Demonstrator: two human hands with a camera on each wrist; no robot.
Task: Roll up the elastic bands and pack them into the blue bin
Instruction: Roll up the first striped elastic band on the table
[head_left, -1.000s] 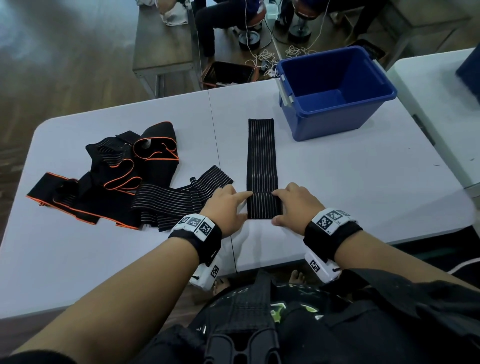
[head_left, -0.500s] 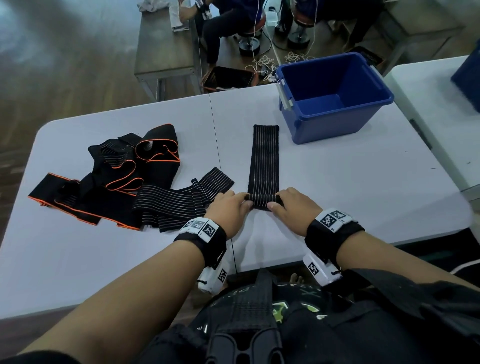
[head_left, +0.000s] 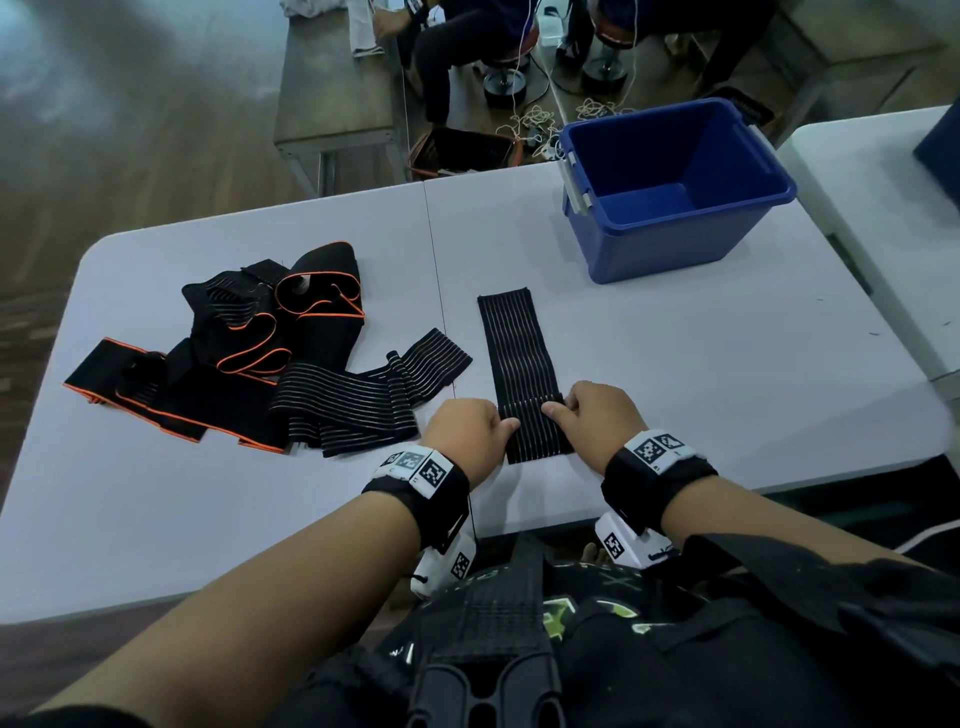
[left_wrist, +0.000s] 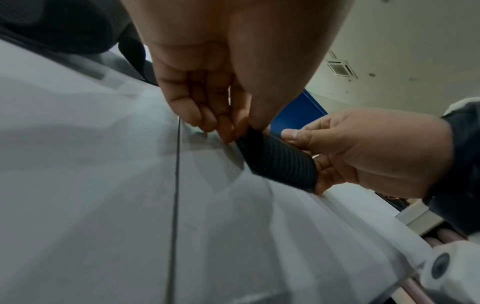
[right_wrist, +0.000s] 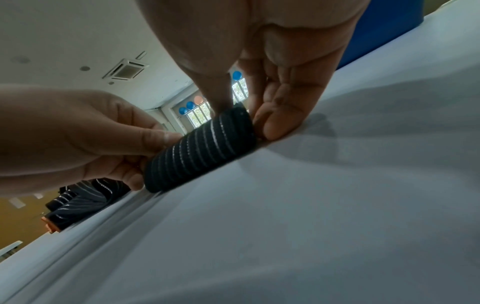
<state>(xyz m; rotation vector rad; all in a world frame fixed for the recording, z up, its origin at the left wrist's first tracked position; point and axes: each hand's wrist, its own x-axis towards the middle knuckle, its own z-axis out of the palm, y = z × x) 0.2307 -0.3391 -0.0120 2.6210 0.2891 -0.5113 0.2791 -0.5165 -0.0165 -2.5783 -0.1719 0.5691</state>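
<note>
A black elastic band with thin white stripes (head_left: 511, 348) lies lengthwise on the white table (head_left: 701, 374), pointing toward the blue bin (head_left: 665, 244). Its near end is wound into a short roll (head_left: 535, 436), seen as a cylinder in the wrist views (left_wrist: 275, 158) (right_wrist: 200, 148). My left hand (head_left: 506, 423) (left_wrist: 226, 127) pinches the roll's left end. My right hand (head_left: 553, 410) (right_wrist: 246, 115) pinches its right end, thumb on top. The bin stands at the far right; nothing shows inside it.
A heap of black bands with orange edging (head_left: 234, 353) and another striped band (head_left: 358, 400) lie left of my hands. A second white table (head_left: 883, 182) stands to the right. Beyond the table are a bench (head_left: 332, 93), seated people and cables.
The near end of the band has been wound up into a thicker roll between my hands, and the flat stretch toward the bin has grown shorter.
</note>
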